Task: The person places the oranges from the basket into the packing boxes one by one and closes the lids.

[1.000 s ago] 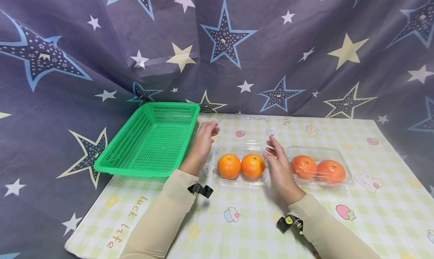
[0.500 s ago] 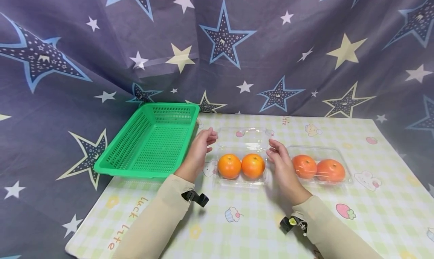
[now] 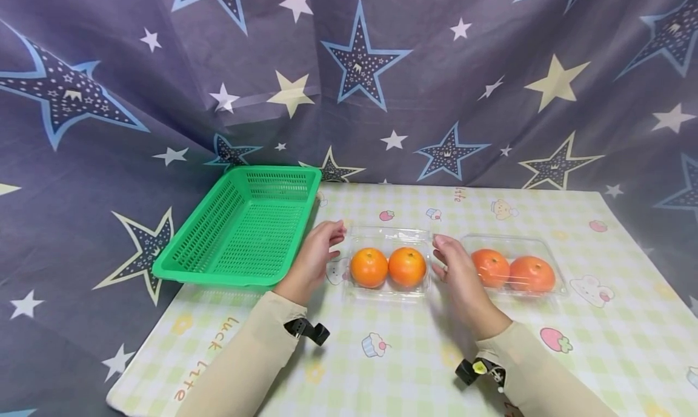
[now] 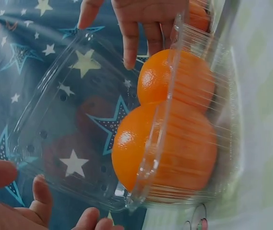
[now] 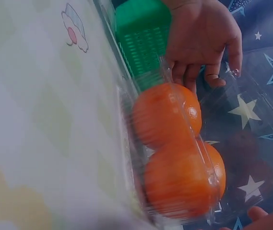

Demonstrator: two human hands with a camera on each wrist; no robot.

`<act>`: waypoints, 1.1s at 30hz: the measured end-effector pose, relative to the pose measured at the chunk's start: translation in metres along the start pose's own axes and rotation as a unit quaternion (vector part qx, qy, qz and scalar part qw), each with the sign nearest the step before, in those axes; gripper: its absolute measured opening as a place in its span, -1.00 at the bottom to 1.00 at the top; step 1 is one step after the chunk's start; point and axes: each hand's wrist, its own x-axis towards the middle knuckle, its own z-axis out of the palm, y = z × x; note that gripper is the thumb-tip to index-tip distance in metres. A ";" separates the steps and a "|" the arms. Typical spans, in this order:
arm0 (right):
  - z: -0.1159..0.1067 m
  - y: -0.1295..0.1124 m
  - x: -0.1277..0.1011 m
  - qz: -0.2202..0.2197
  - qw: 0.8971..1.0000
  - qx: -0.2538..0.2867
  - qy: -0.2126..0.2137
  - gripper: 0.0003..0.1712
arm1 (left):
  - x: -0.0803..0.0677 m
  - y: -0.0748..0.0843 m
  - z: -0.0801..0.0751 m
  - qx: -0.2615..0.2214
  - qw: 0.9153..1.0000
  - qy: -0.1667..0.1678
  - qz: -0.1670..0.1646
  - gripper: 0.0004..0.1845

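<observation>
Two oranges (image 3: 369,268) sit side by side in a clear plastic clamshell box (image 3: 388,294) at mid-table. Its hinged lid (image 4: 54,124) stands tilted up at the far side in the left wrist view. My left hand (image 3: 313,256) is at the box's left, its thumb against the lid's edge in the right wrist view. At the right side, my right hand (image 3: 460,277) has its thumb at the lid's other corner in the left wrist view, the other fingers fairly straight. Neither hand touches the fruit.
A second clear box (image 3: 512,242) with two redder citrus fruits (image 3: 532,275) stands close to the right of my right hand. The green plastic basket (image 3: 218,279) lies left of my left hand. A starry cloth (image 3: 414,53) hangs behind the table.
The lid has swung up from lying back on the table and toward me. Both hands have come nearer along the box's sides, moving with it. The oranges have stayed in place.
</observation>
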 end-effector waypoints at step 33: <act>-0.011 0.020 -0.013 0.018 0.999 0.022 -0.022 -0.29 | 0.000 -0.039 -0.029 -0.029 0.989 -0.110 -0.098 -0.78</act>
